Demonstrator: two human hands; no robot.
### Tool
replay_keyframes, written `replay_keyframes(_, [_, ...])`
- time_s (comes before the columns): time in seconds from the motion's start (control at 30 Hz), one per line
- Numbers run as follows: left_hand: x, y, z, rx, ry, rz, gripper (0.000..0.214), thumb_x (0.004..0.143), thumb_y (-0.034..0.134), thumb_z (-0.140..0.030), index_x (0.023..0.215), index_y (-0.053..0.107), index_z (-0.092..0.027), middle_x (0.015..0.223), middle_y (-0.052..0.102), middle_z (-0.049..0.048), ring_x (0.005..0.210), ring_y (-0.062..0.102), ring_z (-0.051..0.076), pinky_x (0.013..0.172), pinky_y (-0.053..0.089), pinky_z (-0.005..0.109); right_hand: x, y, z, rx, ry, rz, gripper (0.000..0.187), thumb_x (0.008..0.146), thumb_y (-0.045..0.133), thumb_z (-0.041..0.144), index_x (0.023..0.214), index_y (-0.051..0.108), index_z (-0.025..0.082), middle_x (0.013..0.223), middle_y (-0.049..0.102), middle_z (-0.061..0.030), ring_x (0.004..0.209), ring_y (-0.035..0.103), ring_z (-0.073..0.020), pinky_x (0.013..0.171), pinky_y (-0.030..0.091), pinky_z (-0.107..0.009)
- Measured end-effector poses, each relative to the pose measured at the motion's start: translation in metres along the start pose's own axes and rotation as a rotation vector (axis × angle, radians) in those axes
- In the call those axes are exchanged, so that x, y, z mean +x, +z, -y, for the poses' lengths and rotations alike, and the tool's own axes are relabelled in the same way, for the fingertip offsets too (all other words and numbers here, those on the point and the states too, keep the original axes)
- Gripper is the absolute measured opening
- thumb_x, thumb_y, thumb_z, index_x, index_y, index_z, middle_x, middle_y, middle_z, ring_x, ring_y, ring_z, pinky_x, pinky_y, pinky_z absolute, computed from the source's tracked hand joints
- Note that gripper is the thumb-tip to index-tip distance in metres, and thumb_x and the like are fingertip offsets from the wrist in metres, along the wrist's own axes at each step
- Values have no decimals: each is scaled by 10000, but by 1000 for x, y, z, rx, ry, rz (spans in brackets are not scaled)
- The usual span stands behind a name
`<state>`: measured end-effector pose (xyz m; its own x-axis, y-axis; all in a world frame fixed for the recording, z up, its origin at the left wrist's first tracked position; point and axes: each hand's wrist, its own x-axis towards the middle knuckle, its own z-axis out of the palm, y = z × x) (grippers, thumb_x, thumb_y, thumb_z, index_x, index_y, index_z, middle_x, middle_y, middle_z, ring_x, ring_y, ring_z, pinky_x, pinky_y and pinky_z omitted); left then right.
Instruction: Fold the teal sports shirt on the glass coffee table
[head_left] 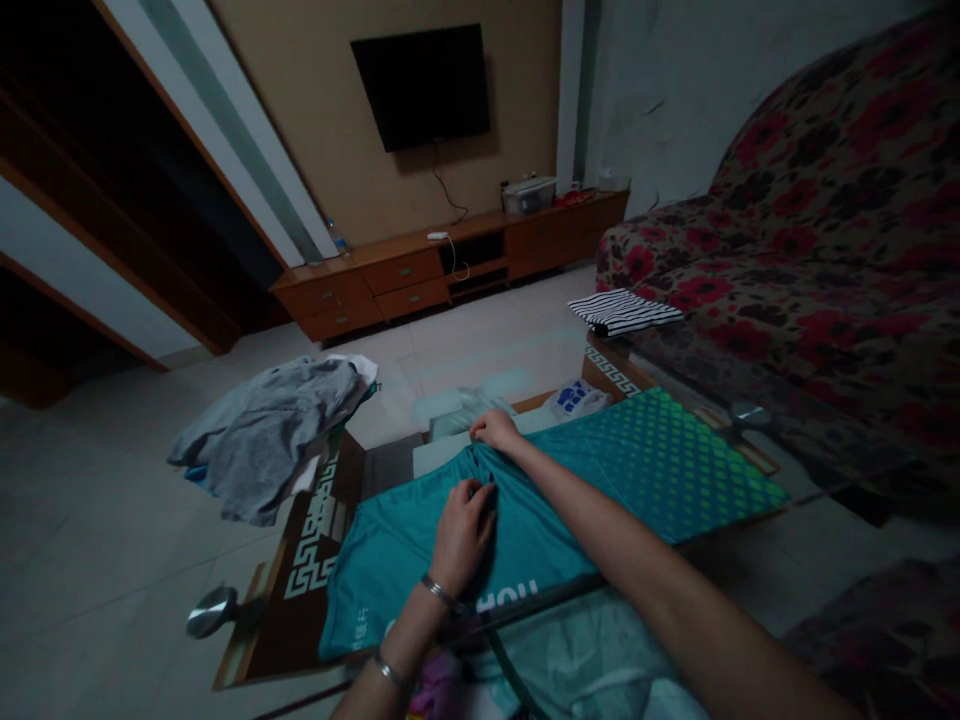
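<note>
A teal sports shirt (397, 540) with white lettering and a green dotted section lies lengthwise across the glass-topped coffee table. My right hand (496, 432) pinches the shirt's far edge near its middle, where the cloth bunches into small folds. Just nearer to me, my left hand (461, 535), with metal bangles on the wrist, has its fingers curled closed on the same bunched cloth. Part of what the left fingertips grip is hidden by the hand itself.
A pile of grey and white clothes (277, 420) sits on the table's left end. Folded striped cloth (626, 312) lies at the far right corner, beside the floral sofa (795, 240). A plastic bag (577, 400) shows beyond the shirt. A low TV cabinet (405, 285) stands behind.
</note>
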<state>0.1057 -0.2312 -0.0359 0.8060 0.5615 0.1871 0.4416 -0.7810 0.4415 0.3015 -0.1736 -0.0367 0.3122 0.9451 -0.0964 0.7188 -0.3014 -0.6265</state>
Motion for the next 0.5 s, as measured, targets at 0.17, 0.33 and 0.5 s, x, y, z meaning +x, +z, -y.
replay_keyframes(0.17, [0, -1, 22, -84, -39, -145, 453, 867, 314, -61, 1235, 555, -170, 1202, 569, 115, 1114, 529, 191, 992, 452, 378, -40, -15, -16, -50, -101, -171, 386, 873, 397, 104, 1148, 659, 171, 1188, 644, -77, 1110, 569, -174, 982, 409, -267])
replay_keyframes(0.33, [20, 4, 44, 99, -30, -112, 453, 878, 345, -95, 1289, 525, -151, 1374, 498, 114, 1263, 453, 214, 1070, 374, 423, -78, 5, -31, -125, -379, -177, 338, 892, 427, 128, 1128, 663, 178, 1157, 656, -72, 1087, 579, -189, 993, 419, -321])
replay_keyframes(0.5, [28, 7, 55, 300, -65, 94, 526, 932, 400, -380, 1417, 377, -179, 1509, 297, 71, 1389, 281, 253, 1120, 249, 508, -85, 22, -55, -252, -460, -165, 401, 913, 497, 260, 1308, 527, 201, 1402, 472, -80, 1319, 396, -236, 1086, 323, -453])
